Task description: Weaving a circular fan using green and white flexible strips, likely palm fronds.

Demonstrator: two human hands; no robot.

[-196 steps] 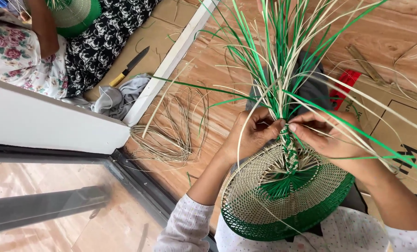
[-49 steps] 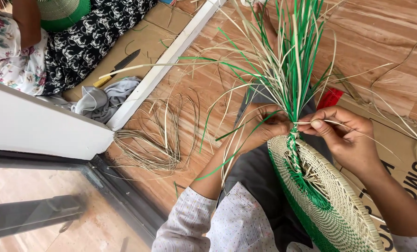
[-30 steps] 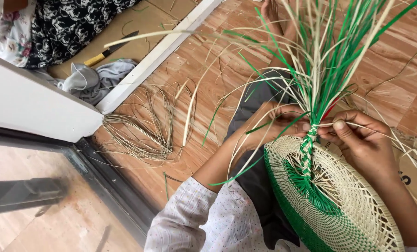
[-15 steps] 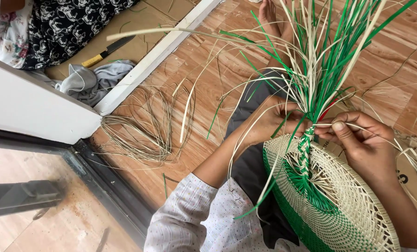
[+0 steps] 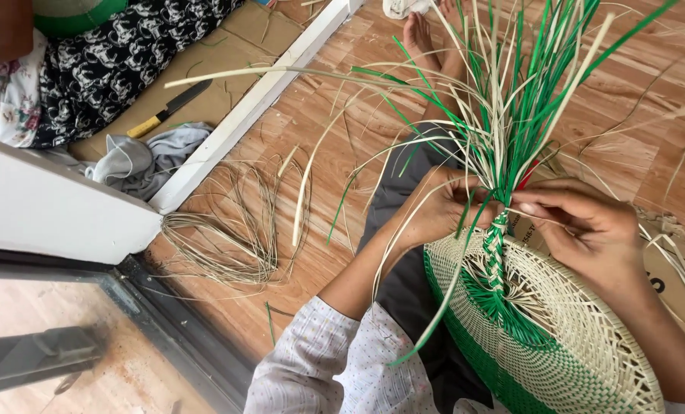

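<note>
Hands (image 5: 503,215) — on green-cream braid (image 5: 495,249)

Your left hand (image 5: 434,207) curls inward, fingers bent and thumb tucked, wrist angled up from a forearm rising out of a pale dotted sleeve. Your right hand (image 5: 580,226) faces it from the other side, fingertips pinched together and pointing left, knuckles raised, its bare forearm running down to the lower right corner.

Woven cane fan (image 5: 588,337) matt; wood floor (image 5: 342,146) glossy.
</note>
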